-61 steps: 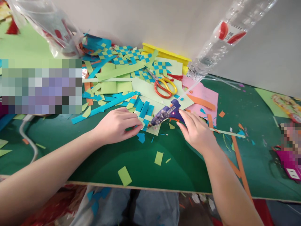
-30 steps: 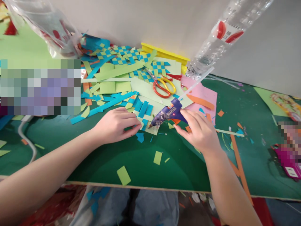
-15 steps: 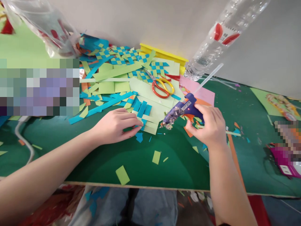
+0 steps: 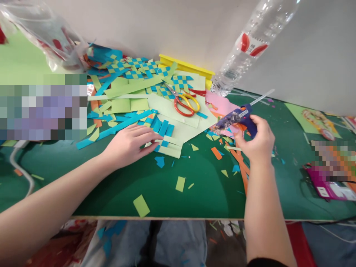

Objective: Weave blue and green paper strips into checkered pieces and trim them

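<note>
My right hand [image 4: 257, 142] grips a purple hot glue gun [image 4: 236, 118] by its handle, with a clear glue stick [image 4: 263, 96] poking from its back. Its crusted nozzle points left over the pink paper. My left hand [image 4: 132, 144] lies palm down with fingers stretched, their tips at the left edge of a small weave of blue and pale green paper strips [image 4: 168, 129]. Index finger and thumb stand slightly apart. The weave rests on pale green paper [image 4: 191, 129]. Behind it lie scissors [image 4: 185, 105] with red and yellow handles.
Woven blue-green paper pieces [image 4: 144, 66] and loose strips heap at the back left. A clear plastic bottle [image 4: 250, 52] leans near the wall. Paper scraps [image 4: 180, 184] dot the green table [image 4: 194, 204]. A white cable [image 4: 20, 174] is at left, a magenta packet [image 4: 325, 185] at right.
My right hand has carried the glue gun rightward, away from the woven strips. My left hand's fingers have straightened and parted a little at the weave. The view has shifted slightly.
</note>
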`<state>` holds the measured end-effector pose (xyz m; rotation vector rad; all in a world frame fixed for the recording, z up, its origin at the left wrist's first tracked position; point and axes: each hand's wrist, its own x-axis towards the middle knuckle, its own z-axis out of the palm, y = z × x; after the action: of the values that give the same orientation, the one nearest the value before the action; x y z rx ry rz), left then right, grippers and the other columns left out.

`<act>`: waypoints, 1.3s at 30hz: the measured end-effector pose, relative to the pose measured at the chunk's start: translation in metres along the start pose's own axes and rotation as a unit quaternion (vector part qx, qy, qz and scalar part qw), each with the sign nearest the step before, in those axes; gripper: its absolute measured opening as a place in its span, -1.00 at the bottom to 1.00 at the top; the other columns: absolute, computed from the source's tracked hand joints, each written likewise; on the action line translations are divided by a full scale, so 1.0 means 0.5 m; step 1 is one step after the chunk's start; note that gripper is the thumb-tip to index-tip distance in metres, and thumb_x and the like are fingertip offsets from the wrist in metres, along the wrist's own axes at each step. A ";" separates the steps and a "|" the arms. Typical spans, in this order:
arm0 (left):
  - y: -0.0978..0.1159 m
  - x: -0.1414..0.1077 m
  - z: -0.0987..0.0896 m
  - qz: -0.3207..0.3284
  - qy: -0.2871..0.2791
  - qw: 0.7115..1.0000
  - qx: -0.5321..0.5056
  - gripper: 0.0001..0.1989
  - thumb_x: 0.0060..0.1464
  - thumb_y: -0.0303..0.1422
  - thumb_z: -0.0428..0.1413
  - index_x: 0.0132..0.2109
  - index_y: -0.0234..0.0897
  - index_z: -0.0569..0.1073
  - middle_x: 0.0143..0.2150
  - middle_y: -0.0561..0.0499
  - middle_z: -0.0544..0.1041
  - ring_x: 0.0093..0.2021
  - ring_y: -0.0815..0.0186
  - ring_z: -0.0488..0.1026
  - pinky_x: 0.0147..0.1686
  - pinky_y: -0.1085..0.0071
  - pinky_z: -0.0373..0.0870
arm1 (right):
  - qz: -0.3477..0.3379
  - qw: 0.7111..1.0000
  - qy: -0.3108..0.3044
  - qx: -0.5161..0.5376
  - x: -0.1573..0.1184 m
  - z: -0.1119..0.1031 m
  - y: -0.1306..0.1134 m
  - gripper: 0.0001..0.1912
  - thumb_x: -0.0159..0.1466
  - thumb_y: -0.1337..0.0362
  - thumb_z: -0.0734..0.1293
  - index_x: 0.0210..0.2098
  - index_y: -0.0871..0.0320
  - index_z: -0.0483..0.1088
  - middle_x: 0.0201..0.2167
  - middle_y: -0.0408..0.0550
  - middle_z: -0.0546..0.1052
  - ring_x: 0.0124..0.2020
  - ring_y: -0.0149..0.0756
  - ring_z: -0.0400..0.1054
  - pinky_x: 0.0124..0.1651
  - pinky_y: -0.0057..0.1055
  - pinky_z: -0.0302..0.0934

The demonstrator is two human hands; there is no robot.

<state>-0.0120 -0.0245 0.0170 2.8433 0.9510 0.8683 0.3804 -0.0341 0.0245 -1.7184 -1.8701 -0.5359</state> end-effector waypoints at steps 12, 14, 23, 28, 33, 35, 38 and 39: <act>0.002 0.003 -0.002 -0.023 0.007 1.000 0.015 -0.88 0.18 -0.43 0.06 -0.20 -0.26 0.50 -0.27 0.00 0.59 -0.29 0.31 0.52 -0.24 0.36 0.39 | 0.251 0.967 -0.018 -0.033 0.005 0.046 0.017 -0.48 0.10 0.14 0.29 0.00 0.29 0.35 -0.14 0.24 0.54 -0.12 0.06 0.44 -0.06 -0.05 0.31; 0.002 0.003 -0.002 -0.031 0.001 0.999 0.010 -0.87 0.18 -0.42 0.05 -0.20 -0.26 0.51 -0.27 0.01 0.59 -0.28 0.31 0.52 -0.22 0.37 0.39 | 0.262 0.964 -0.010 -0.040 0.005 0.053 0.025 -0.47 0.14 0.09 0.29 0.00 0.32 0.35 -0.14 0.28 0.53 -0.11 0.07 0.44 -0.05 -0.03 0.30; 0.003 0.001 -0.002 -0.018 -0.010 1.000 0.009 -0.86 0.20 -0.41 0.03 -0.20 -0.23 0.50 -0.24 0.02 0.61 -0.22 0.29 0.54 -0.22 0.34 0.39 | 0.276 0.960 0.013 -0.044 -0.005 0.093 0.074 -0.43 0.14 -0.08 0.30 -0.11 0.31 0.33 -0.23 0.34 0.50 -0.19 0.11 0.43 -0.10 0.08 0.28; 0.001 -0.001 0.002 -0.013 -0.011 1.000 0.008 -0.88 0.20 -0.41 0.04 -0.19 -0.21 0.49 -0.22 0.02 0.61 -0.18 0.27 0.54 -0.19 0.32 0.40 | 0.298 0.954 0.017 -0.025 -0.010 0.105 0.096 -0.42 0.13 -0.09 0.30 -0.10 0.29 0.26 -0.19 0.37 0.46 -0.12 0.13 0.39 -0.04 0.12 0.23; 0.001 -0.001 0.002 -0.015 -0.015 1.000 0.001 -0.88 0.19 -0.41 0.05 -0.19 -0.20 0.49 -0.22 0.02 0.61 -0.17 0.26 0.55 -0.18 0.31 0.41 | 0.325 0.946 0.004 -0.016 -0.014 0.109 0.114 -0.40 0.09 0.02 0.32 -0.05 0.33 0.22 -0.12 0.43 0.41 -0.04 0.18 0.34 0.02 0.17 0.18; 0.001 -0.001 0.001 -0.013 -0.014 1.000 0.001 -0.88 0.19 -0.41 0.05 -0.19 -0.21 0.49 -0.22 0.02 0.61 -0.17 0.26 0.55 -0.18 0.31 0.41 | 0.325 0.945 -0.008 -0.018 -0.014 0.110 0.118 -0.40 0.05 0.08 0.33 -0.04 0.38 0.23 -0.10 0.47 0.41 -0.03 0.21 0.33 0.02 0.19 0.17; 0.000 -0.002 0.002 -0.006 -0.010 1.000 0.009 -0.88 0.19 -0.42 0.05 -0.19 -0.22 0.49 -0.22 0.02 0.61 -0.18 0.26 0.55 -0.19 0.32 0.42 | 0.324 0.945 -0.022 -0.023 -0.013 0.113 0.120 -0.42 0.03 0.16 0.31 -0.05 0.43 0.25 -0.12 0.50 0.41 -0.03 0.25 0.33 0.01 0.20 0.18; 0.000 -0.002 0.002 -0.005 -0.010 1.000 0.011 -0.88 0.19 -0.41 0.05 -0.19 -0.22 0.49 -0.23 0.02 0.61 -0.18 0.26 0.55 -0.20 0.33 0.42 | 0.324 0.945 -0.026 -0.026 -0.012 0.113 0.120 -0.43 0.03 0.18 0.30 -0.05 0.44 0.25 -0.12 0.51 0.42 -0.03 0.26 0.33 0.01 0.20 0.17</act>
<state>-0.0124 -0.0250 0.0157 2.8573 0.9772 0.8322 0.4332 0.0027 -0.0272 -2.2459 -1.2065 -0.2737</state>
